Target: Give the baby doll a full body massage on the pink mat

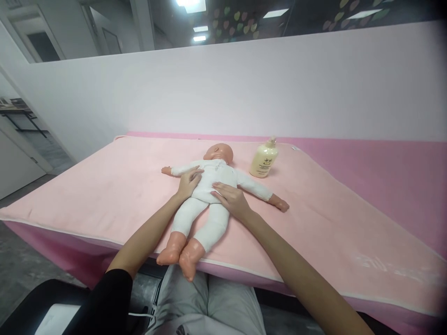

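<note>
Doll [206, 195]: laid on its back near the middle of the table, closer to the near edge, head toward the far wall, feet reaching past the near edge. It is dressed in a white one-piece suit; head, hands and feet are bare plastic. Both arms are spread out to the sides.

Left hand [188, 182]: laid flat and unclenched on the doll's chest, fingers extended toward the doll's middle; nothing is grasped.

Right hand [232, 199]: laid flat and unclenched on the doll's belly and hip, fingers pointing across the body; nothing is grasped. The two hands are set just beside each other on the torso, not touching.

Bottle [264, 159]: cream-coloured pump bottle, stood upright near the far edge, just beside the doll's head and apart from it.

Towel [122, 186]: pale pink, spread over the table under doll and bottle.

Table [391, 167]: covered in deeper pink, set against a white wall.
</note>
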The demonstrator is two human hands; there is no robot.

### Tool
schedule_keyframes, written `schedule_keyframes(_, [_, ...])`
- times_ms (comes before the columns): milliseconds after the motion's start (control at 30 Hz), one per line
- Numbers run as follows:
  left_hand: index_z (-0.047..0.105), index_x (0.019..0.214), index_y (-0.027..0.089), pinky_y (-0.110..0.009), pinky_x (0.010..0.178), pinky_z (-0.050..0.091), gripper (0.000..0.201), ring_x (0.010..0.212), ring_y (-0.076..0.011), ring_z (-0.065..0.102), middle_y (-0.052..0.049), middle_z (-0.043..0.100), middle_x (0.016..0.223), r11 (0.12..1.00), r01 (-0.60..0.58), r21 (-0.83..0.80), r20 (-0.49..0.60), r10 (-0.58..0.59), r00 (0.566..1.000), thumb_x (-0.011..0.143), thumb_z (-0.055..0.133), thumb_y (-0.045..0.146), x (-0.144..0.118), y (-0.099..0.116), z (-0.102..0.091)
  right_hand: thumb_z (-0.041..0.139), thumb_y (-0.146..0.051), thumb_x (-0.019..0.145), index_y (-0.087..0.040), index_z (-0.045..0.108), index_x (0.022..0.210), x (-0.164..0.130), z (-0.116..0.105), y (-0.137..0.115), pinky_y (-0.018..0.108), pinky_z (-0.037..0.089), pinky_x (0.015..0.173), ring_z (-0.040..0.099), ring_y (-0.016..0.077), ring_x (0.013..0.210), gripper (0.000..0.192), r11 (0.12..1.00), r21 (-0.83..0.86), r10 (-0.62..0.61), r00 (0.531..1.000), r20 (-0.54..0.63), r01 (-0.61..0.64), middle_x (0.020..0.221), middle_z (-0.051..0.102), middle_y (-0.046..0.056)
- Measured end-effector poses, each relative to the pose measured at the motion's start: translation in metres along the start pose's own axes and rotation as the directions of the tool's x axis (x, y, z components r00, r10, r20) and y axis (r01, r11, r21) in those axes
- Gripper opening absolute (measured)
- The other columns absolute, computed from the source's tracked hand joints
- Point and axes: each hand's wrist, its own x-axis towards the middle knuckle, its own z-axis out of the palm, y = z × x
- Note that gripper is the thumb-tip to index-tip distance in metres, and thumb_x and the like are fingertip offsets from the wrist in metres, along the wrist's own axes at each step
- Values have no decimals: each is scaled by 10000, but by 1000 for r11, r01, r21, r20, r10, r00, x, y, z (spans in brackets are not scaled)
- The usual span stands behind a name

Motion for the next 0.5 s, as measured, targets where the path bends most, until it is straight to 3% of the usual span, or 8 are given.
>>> schedule_keyframes(133, [737,904,197,-384,1027,421,178,1110,-212,597,-88,689,1127,992,-115,51,11,114,993,831,595,276,1,16,-8,513,-358,927,-213,730,988,-1,0,1,394,544,975,667,228,1046,269,1000,10,-13,1000,-11,13,1074,709,70])
schedule_keyframes(233, [739,952,211,-361,969,458,207,1067,-214,618,-79,709,1062,997,-66,-27,233,71,970,788,658,309,6,24,-17,505,-361,927,-214,729,991,-1,-1,-2,397,539,979,669,228,1041,275,1000,18,1,1000,-6,-1,1071,709,74])
schedule_keyframes(333, [734,1017,230,-331,920,475,308,1060,-216,622,-65,706,1086,1000,-24,-19,454,30,890,734,717,350,9,27,-24,538,-369,897,-231,735,959,1,-1,-6,403,532,975,677,229,1018,248,997,63,31,999,28,-33,1026,722,60])
schedule_keyframes(400, [752,945,223,-318,844,492,265,944,-205,649,-57,726,973,998,-40,48,452,14,892,733,720,378,9,27,-25,554,-391,878,-226,742,915,3,-3,-7,400,538,949,683,231,995,253,982,155,97,994,45,-103,996,730,56])
schedule_keyframes(500, [758,814,195,-306,751,496,205,801,-190,658,-52,733,824,992,-75,105,382,29,924,756,701,383,6,27,-21,493,-423,902,-208,741,903,8,-6,-1,399,548,890,686,229,962,328,904,291,337,941,-37,-313,989,731,61])
